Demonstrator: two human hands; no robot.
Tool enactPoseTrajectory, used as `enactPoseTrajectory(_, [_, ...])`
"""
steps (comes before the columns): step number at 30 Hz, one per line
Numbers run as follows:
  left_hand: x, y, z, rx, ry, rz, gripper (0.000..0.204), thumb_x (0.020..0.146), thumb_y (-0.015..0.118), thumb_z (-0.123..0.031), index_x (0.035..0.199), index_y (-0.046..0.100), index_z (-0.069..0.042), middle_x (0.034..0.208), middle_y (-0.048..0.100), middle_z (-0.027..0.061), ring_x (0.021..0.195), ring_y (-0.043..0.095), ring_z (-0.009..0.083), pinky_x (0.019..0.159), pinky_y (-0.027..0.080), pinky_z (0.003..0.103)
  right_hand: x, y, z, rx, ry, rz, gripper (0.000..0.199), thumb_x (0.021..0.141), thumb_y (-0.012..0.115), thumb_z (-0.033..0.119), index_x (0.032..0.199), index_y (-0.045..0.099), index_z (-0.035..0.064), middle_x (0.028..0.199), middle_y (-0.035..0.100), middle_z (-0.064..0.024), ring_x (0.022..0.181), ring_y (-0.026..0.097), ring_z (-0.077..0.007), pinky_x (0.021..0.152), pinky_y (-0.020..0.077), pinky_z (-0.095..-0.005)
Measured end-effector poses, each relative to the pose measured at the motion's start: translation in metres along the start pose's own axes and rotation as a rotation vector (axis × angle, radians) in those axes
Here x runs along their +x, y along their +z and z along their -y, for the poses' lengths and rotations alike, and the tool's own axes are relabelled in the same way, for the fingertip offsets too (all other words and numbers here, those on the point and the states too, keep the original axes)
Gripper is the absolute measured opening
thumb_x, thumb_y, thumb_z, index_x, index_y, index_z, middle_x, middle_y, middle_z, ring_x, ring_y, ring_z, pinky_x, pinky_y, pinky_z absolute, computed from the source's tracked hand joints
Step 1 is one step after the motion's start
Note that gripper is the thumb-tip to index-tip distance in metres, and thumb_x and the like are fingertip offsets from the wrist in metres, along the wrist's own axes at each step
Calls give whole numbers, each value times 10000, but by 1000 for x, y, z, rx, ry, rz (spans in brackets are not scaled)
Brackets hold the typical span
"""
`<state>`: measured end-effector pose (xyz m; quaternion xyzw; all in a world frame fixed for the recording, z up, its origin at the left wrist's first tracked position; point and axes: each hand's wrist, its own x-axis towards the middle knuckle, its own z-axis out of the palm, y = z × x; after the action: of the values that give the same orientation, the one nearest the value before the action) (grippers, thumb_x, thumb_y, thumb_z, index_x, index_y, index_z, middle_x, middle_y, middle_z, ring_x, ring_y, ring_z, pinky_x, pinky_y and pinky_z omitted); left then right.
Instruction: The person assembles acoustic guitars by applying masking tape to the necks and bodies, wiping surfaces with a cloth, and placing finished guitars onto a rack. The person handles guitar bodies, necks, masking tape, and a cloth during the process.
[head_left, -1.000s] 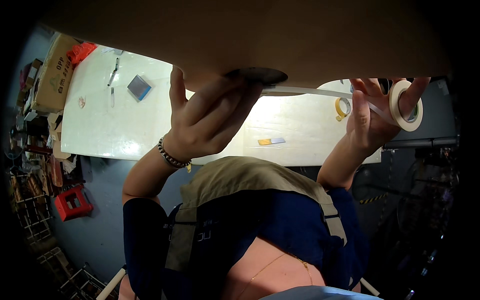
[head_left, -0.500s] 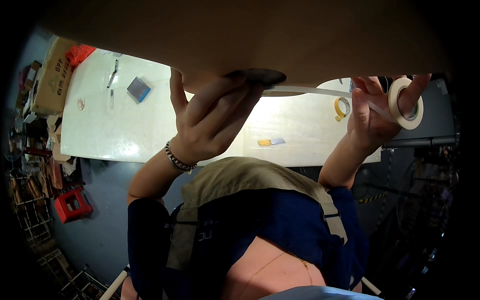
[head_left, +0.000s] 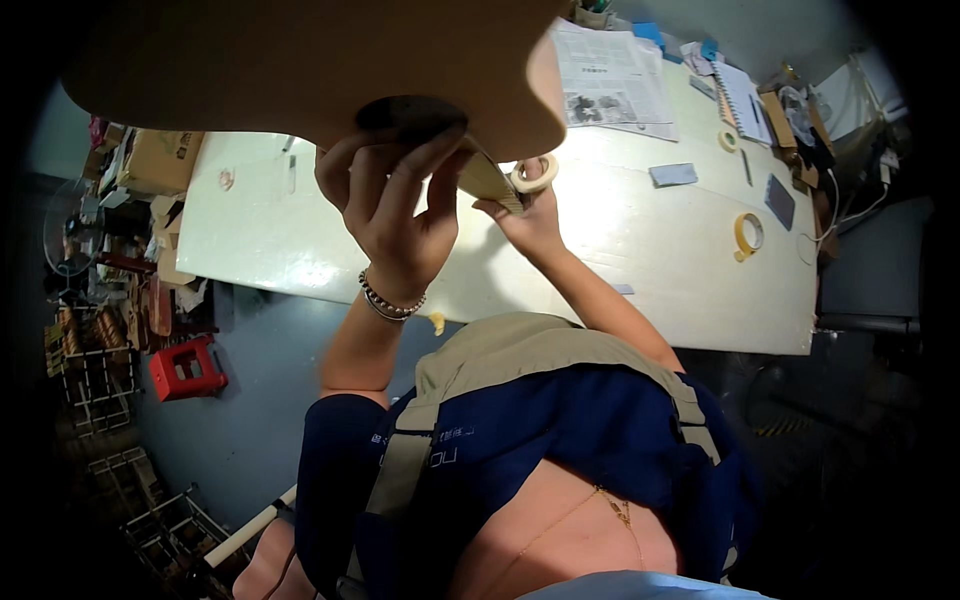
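A bare-wood guitar point(head_left: 250, 70) fills the top of the view, its body close and in shadow, with a dark round soundhole. Its fretted neck point(head_left: 486, 180) slants away toward my right hand. My left hand point(head_left: 393, 205) is raised at the soundhole, fingers bent and apart, fingertips against the wood by its lower edge; nothing shows in its grasp. My right hand point(head_left: 530, 222) is at the neck with its thumb alongside it, and a roll of cream masking tape point(head_left: 535, 174) is hooked on its fingers. The guitar partly hides the fingertips of both hands.
On the white table point(head_left: 640, 250) lie a yellow tape roll point(head_left: 748, 237), a grey-blue block point(head_left: 780, 203), a folded sheet point(head_left: 673, 175), newspaper point(head_left: 615, 80) and a spiral notebook point(head_left: 743, 100). A red stool point(head_left: 188, 368) stands on the floor at left, near cartons and racks.
The guitar has shifted left and turned, bringing its neck into view. My right hand has moved left to the neck with the tape roll. The stretched tape strip between my hands no longer shows.
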<state>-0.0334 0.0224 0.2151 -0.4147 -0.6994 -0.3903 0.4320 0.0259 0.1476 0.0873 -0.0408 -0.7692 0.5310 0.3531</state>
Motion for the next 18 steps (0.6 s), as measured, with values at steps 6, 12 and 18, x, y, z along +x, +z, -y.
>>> enactPoseTrajectory(6, [-56, -19, 15, -84, -307, 100, 333, 670, 740, 64, 970, 618, -15, 935, 551, 54, 1007, 500, 228, 898, 402, 355, -17, -33, 16, -65, 1, 69, 943, 588, 749, -107, 1412, 345, 110, 1048, 499, -105, 906, 551, -214, 662, 526, -322])
enactPoseTrajectory(12, [-200, 20, 3, -614, -1015, 330, 305, 784, 665, 25, 1063, 543, 50, 1101, 526, 107, 1069, 501, 193, 947, 393, 321, -79, -94, -35, -373, 250, 288, 917, 603, 707, -114, 1400, 367, 186, 1088, 470, -105, 791, 597, -284, 688, 522, -369])
enactPoseTrajectory(18, [-244, 47, 11, -754, -1168, 379, 322, 789, 650, 10, 1091, 546, 54, 1137, 548, 125, 1093, 497, 208, 966, 370, 325, -94, -96, -58, -476, 202, 164, 904, 616, 750, -13, 1410, 346, 137, 1268, 402, -162, 874, 606, -315, 696, 517, -381])
